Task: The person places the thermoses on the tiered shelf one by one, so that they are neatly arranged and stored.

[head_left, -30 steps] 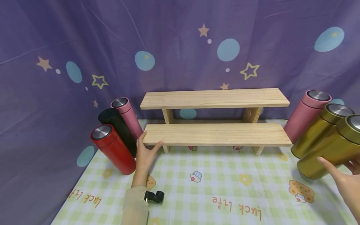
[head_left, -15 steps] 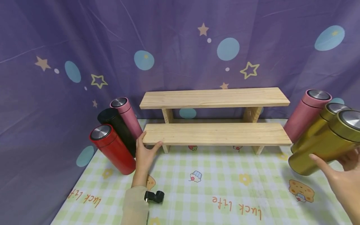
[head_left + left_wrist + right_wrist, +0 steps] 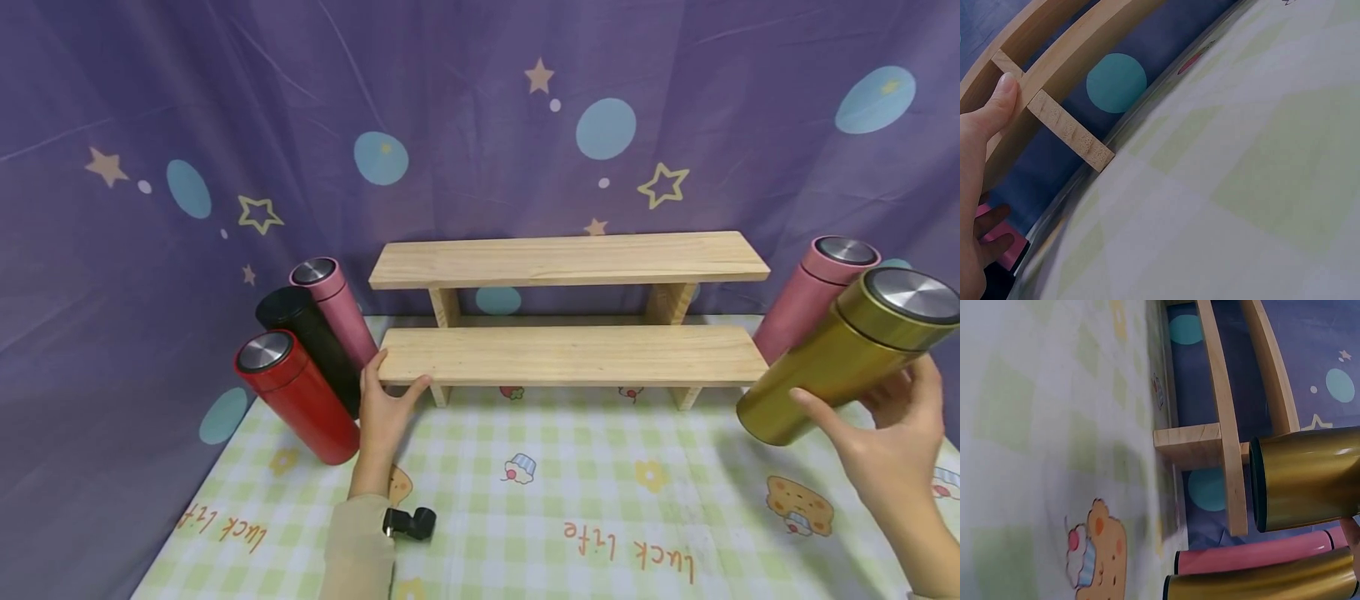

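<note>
My right hand [image 3: 892, 442] grips a gold thermos [image 3: 832, 367] with a silver-topped lid, holding it tilted above the tablecloth at the right end of the two-tier wooden shelf [image 3: 570, 354]. In the right wrist view, the base of this thermos [image 3: 1310, 481] overlaps the shelf's end. My left hand [image 3: 384, 417] holds the front left corner of the lower plank, thumb against its front edge. A pink thermos [image 3: 798, 296] stands behind the held one. Another gold thermos [image 3: 1260, 578] shows in the right wrist view; in the head view the held one hides it.
Left of the shelf stand a red thermos [image 3: 300, 400], a black thermos [image 3: 311, 342] and a second pink thermos [image 3: 337, 308]. A checked tablecloth [image 3: 480, 517] covers the table. A purple curtain [image 3: 465, 75] hangs behind and on the left.
My right hand has carried the gold thermos leftward and upward, towards the shelf's right end, passing in front of the other gold one. My left hand stays on the shelf corner.
</note>
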### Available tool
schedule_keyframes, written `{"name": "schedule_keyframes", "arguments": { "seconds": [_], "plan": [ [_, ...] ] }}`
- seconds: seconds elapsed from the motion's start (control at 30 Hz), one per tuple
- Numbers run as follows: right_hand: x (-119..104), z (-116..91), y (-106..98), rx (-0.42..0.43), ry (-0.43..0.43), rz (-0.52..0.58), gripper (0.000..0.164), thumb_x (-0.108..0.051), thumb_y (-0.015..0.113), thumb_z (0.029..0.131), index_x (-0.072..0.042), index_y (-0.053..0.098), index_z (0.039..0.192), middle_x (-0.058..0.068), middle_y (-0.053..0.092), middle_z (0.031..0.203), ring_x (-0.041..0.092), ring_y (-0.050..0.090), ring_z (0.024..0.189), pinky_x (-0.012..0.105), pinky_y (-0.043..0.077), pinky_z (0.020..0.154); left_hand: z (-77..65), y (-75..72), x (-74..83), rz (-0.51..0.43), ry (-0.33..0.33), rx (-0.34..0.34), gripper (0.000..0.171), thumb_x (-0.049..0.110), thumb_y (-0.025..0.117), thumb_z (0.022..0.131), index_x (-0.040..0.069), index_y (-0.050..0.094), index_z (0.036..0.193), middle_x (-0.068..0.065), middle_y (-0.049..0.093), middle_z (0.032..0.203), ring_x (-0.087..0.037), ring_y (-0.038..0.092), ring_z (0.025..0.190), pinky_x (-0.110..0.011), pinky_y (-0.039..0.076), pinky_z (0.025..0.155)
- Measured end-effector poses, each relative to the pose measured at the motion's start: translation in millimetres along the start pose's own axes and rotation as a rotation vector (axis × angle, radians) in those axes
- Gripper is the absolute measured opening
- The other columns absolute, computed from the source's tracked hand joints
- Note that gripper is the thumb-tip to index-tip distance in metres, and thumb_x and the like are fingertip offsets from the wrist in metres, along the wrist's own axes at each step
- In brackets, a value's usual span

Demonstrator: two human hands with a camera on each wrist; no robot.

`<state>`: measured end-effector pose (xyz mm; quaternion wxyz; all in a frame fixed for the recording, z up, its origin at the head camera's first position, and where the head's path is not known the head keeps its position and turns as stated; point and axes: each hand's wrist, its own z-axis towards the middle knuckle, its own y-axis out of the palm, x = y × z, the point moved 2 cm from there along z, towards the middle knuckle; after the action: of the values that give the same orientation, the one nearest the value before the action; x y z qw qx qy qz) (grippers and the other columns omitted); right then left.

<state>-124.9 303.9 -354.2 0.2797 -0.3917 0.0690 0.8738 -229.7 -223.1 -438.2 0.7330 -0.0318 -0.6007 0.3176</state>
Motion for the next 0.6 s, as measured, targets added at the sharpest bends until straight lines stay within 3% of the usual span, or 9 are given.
{"name": "schedule_keyframes", "arguments": {
  "seconds": [0.6],
  "plan": [
    [-4,16,28,-0.041,-0.032,0.117,0.095,0.025,0.075,0.063,-0.002,0.038,0.146,0.008,0.058,0.130,0.016,0.058,0.113,0.016,0.043,0.091,0.7,0.4,0.2,-0.016,0.003,-0.002,0.090,0.042,0.084,0.078,0.014,0.036,0.149,-0.014,0.035,0.148,-0.032,0.038,0.136,-0.048,0.034,0.109]
  ]
}}
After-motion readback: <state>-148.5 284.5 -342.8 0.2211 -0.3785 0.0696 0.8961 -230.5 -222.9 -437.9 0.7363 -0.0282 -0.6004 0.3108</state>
